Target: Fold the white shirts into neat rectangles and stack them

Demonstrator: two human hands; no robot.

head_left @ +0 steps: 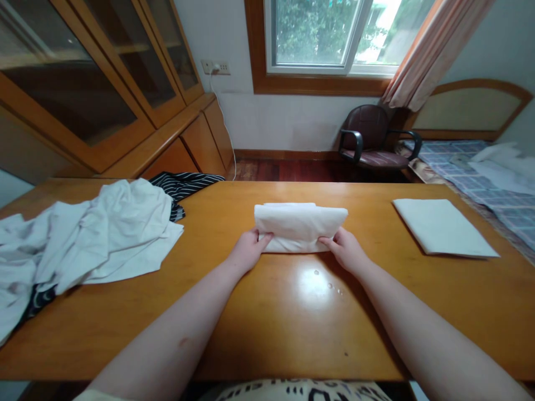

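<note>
A white cloth (298,223), folded into a narrow bundle, lies near the far middle of the wooden table (267,323). At its left end, my left hand (249,249) pinches the cloth, thumb on top and the other fingers tucked under or behind it. My right hand (343,248) grips the right end in the same way. One flap is turned up along the bundle, leaving a lower layer visible at the near edge. The fingers beneath the fabric are mostly hidden.
Crumpled white garments (125,228) lie on the left of the table, with a black striped garment (188,184) partly under them. A flat folded white cloth (443,225) rests on the right. Beyond the table stand an armchair (371,136) and a glass-fronted cabinet (146,125).
</note>
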